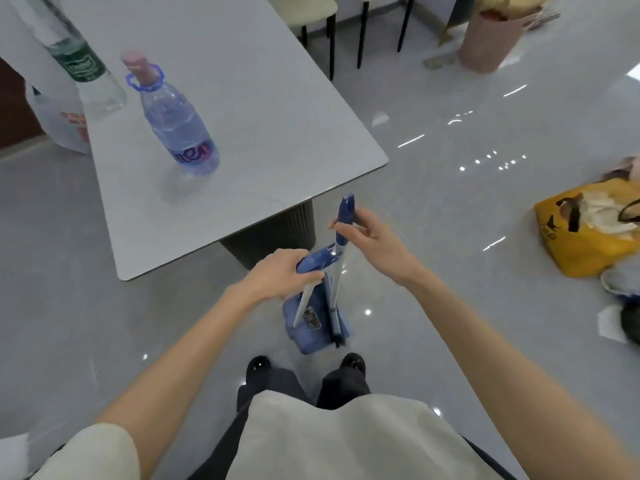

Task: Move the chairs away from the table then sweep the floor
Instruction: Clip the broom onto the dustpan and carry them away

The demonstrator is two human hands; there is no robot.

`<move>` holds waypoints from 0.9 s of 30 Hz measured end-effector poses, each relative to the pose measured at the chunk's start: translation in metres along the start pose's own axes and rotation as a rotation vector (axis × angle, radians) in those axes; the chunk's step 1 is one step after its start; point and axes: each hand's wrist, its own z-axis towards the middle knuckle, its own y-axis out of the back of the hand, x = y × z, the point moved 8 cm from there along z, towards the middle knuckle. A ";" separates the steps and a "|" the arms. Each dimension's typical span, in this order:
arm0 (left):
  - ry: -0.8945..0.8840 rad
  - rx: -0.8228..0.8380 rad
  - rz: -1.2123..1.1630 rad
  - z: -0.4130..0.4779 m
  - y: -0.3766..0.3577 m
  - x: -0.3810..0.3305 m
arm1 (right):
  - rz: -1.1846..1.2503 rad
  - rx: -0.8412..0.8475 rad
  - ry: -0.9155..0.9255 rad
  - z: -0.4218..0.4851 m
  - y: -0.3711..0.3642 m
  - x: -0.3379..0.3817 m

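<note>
Pinching lightly with the fingers (362, 213) of the right hand (377, 247), thumb against fingertips, round the blue grip of the broom (346, 209). Wrapping the left hand (277, 273) fully around the blue handle of the dustpan (310, 322), knuckles up. Both poles near upright and close together at the grips, just off the near corner of the table (242, 98). Pan and broom head down on the floor (450, 306) beside that corner. Probably at the very start of sweeping: looks like parting broom from pan. Chairs (311, 8) beyond the table's far end, apart from it, so that step likely done. Next, by this reading: pull the broom free, take a fuller grip, park the pan, then sweep outward from under the table's edge, minding the yellow bag (581, 237) lying well off the near corner.
</note>
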 end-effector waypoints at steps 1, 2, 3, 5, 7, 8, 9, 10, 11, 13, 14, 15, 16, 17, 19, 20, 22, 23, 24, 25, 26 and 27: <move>-0.017 -0.011 0.003 0.011 -0.001 -0.015 | 0.007 -0.023 0.011 0.001 0.019 0.004; -0.037 -0.024 0.004 0.024 -0.003 -0.034 | 0.013 -0.032 0.020 0.003 0.041 0.008; -0.052 -0.043 0.000 0.034 -0.002 -0.046 | 0.021 -0.030 0.023 0.005 0.056 0.011; -0.074 -0.075 -0.022 0.062 -0.002 -0.073 | 0.025 -0.051 0.019 0.013 0.090 0.014; -0.093 -0.095 -0.019 0.087 0.001 -0.100 | 0.048 -0.107 0.012 0.023 0.119 0.018; -0.109 -0.095 -0.014 0.099 0.001 -0.114 | 0.079 -0.135 0.003 0.029 0.133 0.018; -0.124 -0.093 -0.014 0.112 0.002 -0.129 | 0.109 -0.154 -0.006 0.037 0.148 0.017; -0.133 -0.092 -0.013 0.124 0.002 -0.142 | 0.119 -0.160 -0.017 0.044 0.161 0.018; -0.141 -0.090 -0.014 0.135 0.002 -0.152 | 0.117 -0.159 -0.033 0.050 0.174 0.018; -0.151 -0.085 -0.015 0.165 0.002 -0.173 | 0.116 -0.169 -0.056 0.063 0.206 0.017; -0.162 -0.086 -0.010 0.183 0.001 -0.184 | 0.123 -0.179 -0.065 0.069 0.225 0.016; -0.172 -0.085 -0.002 0.199 0.001 -0.194 | 0.143 -0.183 -0.070 0.074 0.240 0.014; -0.187 -0.080 0.005 0.213 0.000 -0.204 | 0.173 -0.187 -0.073 0.079 0.255 0.012; -0.205 -0.065 0.010 0.233 -0.001 -0.218 | 0.210 -0.200 -0.069 0.086 0.275 0.010; -0.230 -0.032 0.032 0.263 -0.001 -0.241 | 0.256 -0.214 -0.052 0.099 0.305 0.009; -0.236 -0.018 0.031 0.281 0.000 -0.253 | 0.270 -0.228 -0.054 0.108 0.323 0.008; -0.244 -0.021 0.026 0.306 0.004 -0.271 | 0.303 -0.249 -0.040 0.123 0.350 0.008; -0.246 -0.021 0.027 0.318 0.007 -0.279 | 0.320 -0.261 -0.030 0.130 0.362 0.008; -0.248 -0.023 0.023 0.335 0.012 -0.289 | 0.336 -0.273 -0.020 0.141 0.378 0.008; -0.251 -0.029 0.015 0.347 0.016 -0.296 | 0.343 -0.272 -0.013 0.150 0.388 0.008; -0.253 -0.033 0.011 0.358 0.020 -0.302 | 0.349 -0.263 -0.011 0.158 0.396 0.009; -0.250 -0.036 0.006 0.371 0.025 -0.306 | 0.351 -0.243 -0.018 0.169 0.405 0.009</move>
